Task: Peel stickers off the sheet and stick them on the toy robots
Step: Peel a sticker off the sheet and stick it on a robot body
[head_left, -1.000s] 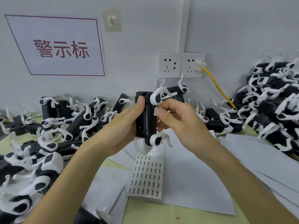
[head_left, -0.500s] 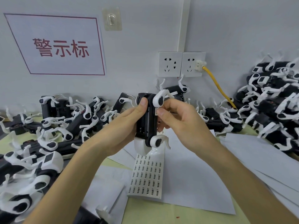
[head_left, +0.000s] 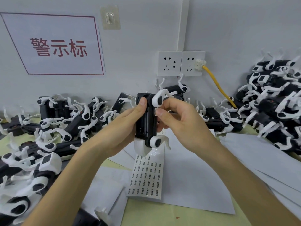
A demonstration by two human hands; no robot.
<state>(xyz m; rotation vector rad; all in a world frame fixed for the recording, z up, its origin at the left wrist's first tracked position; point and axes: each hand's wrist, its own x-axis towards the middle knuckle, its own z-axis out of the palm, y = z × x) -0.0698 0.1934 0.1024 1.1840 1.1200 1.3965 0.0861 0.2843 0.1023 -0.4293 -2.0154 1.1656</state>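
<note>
My left hand (head_left: 119, 126) grips a black and white toy robot (head_left: 147, 123) upright above the table, thumb on its upper left side. My right hand (head_left: 177, 121) is at the robot's right edge, and its thumb tip presses a small white sticker (head_left: 155, 111) against the black body. Below the robot lies the sticker sheet (head_left: 147, 175), a white strip with several rows of small printed labels.
Piles of black and white toy robots lie at the left (head_left: 48, 128) and right (head_left: 275, 101) of the table. White paper sheets (head_left: 195, 180) cover the middle. On the wall are a sign (head_left: 57, 46), sockets (head_left: 180, 63) and a yellow cable (head_left: 218, 85).
The robot stays in my left hand and tilts slightly. My right thumb has stayed at its right edge, pressing on the sticker.
</note>
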